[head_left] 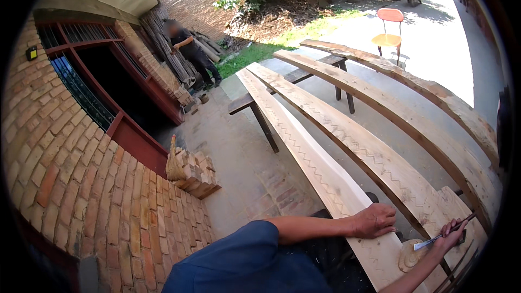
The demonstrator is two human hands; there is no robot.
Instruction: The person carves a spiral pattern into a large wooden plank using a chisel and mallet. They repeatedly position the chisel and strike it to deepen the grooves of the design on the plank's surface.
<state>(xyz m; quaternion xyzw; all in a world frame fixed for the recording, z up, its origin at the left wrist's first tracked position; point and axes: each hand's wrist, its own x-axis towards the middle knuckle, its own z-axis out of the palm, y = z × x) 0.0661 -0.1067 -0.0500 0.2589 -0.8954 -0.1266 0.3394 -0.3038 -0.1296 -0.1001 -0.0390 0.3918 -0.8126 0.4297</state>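
Long pale wooden planks lie side by side, and zigzag lines run along the leftmost plank [296,138] and the second plank [353,144]. My left hand [374,220] is a fist resting at the leftmost plank's right edge; its curled fingers hide whatever may be inside. Lower right, my right hand [451,236] grips a thin dark-handled tool [426,243] with a flat, pale, blade-like end. That end points left, over a small rounded wooden piece [411,255]. Whether it touches the wood I cannot tell.
A dark trestle [261,122] supports the planks' far ends. Two more planks, one rough-edged [404,73], lie to the right. Beyond stands a red-backed chair [388,30]. Stacked bricks [198,173] sit beside the brick wall [119,211]. Another person [192,51] stands far left.
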